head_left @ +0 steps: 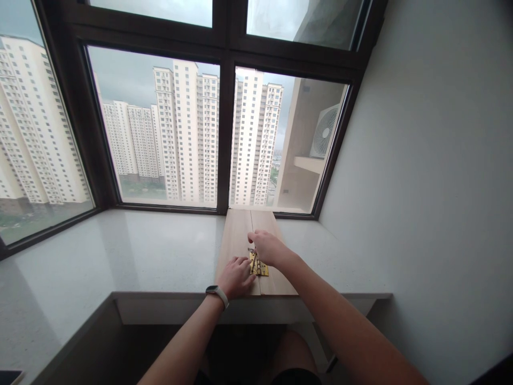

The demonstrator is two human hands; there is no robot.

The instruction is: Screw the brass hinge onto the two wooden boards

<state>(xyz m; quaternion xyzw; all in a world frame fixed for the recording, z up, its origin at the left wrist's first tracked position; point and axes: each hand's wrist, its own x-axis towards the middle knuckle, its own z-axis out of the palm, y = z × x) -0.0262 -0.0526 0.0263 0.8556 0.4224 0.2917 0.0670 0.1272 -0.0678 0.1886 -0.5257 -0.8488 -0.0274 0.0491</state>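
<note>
Two pale wooden boards [236, 227] lie side by side on the white sill, with a narrow seam between them. A brass-coloured hinge [262, 269] sits across that seam near the front end. My left hand [235, 275] rests on the left board, fingers extended and touching the hinge's left side. Above the hinge, my right hand [267, 247] is closed with its fingertips pinched together. A slim metal tool [254, 262] slants down from it to the hinge's left leaf; its upper part is hidden by the hand.
The white stone sill [168, 240] runs left and right of the boards, its front edge close to my body. Behind it stand dark-framed windows [225, 133]. A plain wall [420, 160] closes off the right. Part of a dark flat object [10, 377] shows at lower left.
</note>
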